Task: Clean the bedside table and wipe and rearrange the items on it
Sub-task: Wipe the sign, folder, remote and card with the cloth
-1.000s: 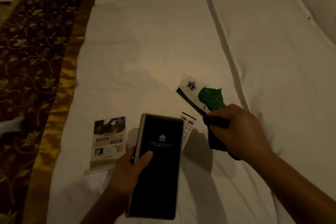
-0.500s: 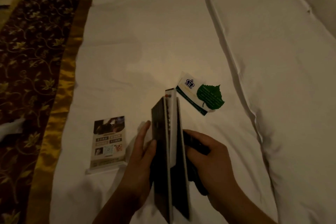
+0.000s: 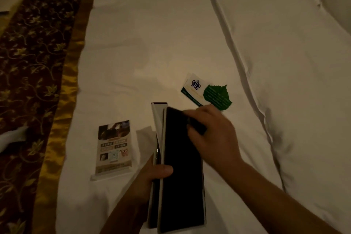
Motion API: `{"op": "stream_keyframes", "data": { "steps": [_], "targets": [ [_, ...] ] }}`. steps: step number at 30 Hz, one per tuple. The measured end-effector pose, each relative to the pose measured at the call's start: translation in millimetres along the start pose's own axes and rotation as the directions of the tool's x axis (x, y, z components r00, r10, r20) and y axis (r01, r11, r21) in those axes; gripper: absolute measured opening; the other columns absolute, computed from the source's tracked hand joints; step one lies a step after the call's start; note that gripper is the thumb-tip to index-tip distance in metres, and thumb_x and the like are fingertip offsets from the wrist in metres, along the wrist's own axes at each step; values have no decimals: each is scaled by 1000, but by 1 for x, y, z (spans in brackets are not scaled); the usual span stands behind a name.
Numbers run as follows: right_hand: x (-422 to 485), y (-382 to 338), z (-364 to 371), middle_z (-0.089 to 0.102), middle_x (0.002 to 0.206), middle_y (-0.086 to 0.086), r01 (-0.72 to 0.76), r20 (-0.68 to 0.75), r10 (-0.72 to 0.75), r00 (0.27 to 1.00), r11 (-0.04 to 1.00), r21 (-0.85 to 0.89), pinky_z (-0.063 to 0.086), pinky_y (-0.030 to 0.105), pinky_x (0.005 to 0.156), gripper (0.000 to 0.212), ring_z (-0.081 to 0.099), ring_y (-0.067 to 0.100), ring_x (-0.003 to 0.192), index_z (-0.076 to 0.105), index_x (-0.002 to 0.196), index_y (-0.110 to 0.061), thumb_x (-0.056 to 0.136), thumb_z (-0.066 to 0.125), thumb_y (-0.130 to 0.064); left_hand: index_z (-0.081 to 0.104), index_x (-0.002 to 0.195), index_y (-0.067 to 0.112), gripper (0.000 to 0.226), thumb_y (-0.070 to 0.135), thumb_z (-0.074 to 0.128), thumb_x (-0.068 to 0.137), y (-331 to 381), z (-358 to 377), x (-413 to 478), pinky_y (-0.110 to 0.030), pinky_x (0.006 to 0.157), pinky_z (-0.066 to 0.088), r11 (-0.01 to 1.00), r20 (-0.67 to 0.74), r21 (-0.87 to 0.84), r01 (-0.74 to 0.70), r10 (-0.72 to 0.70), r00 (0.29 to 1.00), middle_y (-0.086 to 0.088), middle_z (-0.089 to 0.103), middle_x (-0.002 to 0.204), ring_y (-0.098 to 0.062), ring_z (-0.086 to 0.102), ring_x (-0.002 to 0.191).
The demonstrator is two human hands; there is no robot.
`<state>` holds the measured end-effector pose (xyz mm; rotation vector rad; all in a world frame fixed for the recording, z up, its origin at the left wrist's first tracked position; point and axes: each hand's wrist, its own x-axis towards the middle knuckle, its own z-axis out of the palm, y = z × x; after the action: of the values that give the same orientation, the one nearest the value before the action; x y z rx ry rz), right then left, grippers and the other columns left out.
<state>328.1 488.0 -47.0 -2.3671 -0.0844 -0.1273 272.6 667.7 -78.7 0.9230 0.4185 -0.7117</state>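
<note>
Sitting between sign stand (image 3: 113, 147) and leaf card (image 3: 217, 97), left hand (image 3: 152, 176) grips folder (image 3: 182, 167), right hand (image 3: 212, 135) clutches cloth (image 3: 197, 126).

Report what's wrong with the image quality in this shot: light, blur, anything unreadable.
Head view: dim, warm light, brightest on the white sheet mid-frame, fading towards the edges; the right hand and its dark cloth on the black folder are smeared by motion; the folder's cover is too dark to show detail; the small print on the display stand is unreadable.
</note>
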Motion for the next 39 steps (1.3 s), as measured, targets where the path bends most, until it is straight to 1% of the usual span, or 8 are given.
{"op": "stream_keyframes", "data": {
  "steps": [4, 6, 8, 14, 19, 29, 34, 39],
  "targets": [
    [3, 12, -2, 59, 99, -7, -159, -7, 159, 987, 987, 30, 34, 3, 68, 36, 55, 4, 90, 68, 116, -31, 82, 66, -18, 57, 106, -4, 90, 8, 93, 24, 7, -4, 9, -36, 53, 56, 993, 43, -85, 78, -74, 996, -18, 66, 69, -30, 67, 58],
    [-14, 3, 2, 58, 98, -10, -83, 53, 80, 995, 995, 56, 35, 0, 72, 35, 54, 0, 88, 67, 116, -32, 82, 68, -25, 59, 124, -2, 98, 12, 92, 33, 9, -5, 16, -42, 68, 58, 992, 43, -109, 68, -64, 997, -22, 68, 90, -35, 69, 78],
    [-34, -12, 5, 56, 102, -15, -7, 117, -10, 993, 991, 137, 41, 4, 78, 34, 55, -4, 91, 66, 116, -36, 82, 66, -34, 70, 116, 1, 80, 15, 89, 40, 12, -2, 20, -43, 80, 58, 983, 69, -163, 86, -76, 995, -21, 70, 98, -36, 70, 88],
    [-82, -15, 2, 59, 109, -13, 186, 173, -202, 964, 977, 102, 52, 21, 76, 29, 59, 4, 95, 67, 113, -35, 87, 62, -46, 77, 98, 1, 58, 36, 84, 53, 19, -8, 27, -41, 78, 58, 968, 96, -221, 118, -98, 991, -20, 72, 95, -34, 71, 86],
    [-72, 11, -5, 55, 102, -14, -46, 69, 46, 997, 999, 1, 52, 25, 76, 26, 60, 7, 91, 69, 112, -35, 86, 67, -34, 73, 109, -1, 55, 39, 69, 72, 14, -4, 26, -48, 89, 54, 963, 141, -254, 89, -55, 989, -22, 71, 108, -38, 69, 102],
    [-52, -7, 10, 66, 108, -3, 380, 118, -378, 918, 925, 0, 53, 30, 72, 21, 61, 16, 90, 71, 107, -26, 88, 64, -27, 63, 132, 8, 76, 63, 68, 80, 11, -5, 32, -47, 101, 50, 951, 111, -284, 123, -95, 989, -21, 67, 123, -36, 65, 113],
    [-8, 8, 4, 65, 101, -8, 3, 18, -1, 1000, 997, -80, 52, 26, 76, 25, 62, 9, 89, 71, 111, -32, 87, 65, -30, 61, 135, 12, 79, 57, 79, 73, 3, -3, 27, -47, 101, 49, 959, 71, -221, 180, -168, 983, -19, 66, 126, -35, 64, 114],
    [-18, -4, 6, 65, 100, -11, 191, 98, -189, 977, 981, -19, 53, 21, 70, 25, 61, 4, 84, 71, 108, -32, 85, 60, -38, 67, 128, 11, 73, 53, 82, 70, 3, -3, 26, -46, 93, 53, 962, -1, -182, 205, -209, 978, -19, 70, 117, -35, 68, 106]
  ]
}}
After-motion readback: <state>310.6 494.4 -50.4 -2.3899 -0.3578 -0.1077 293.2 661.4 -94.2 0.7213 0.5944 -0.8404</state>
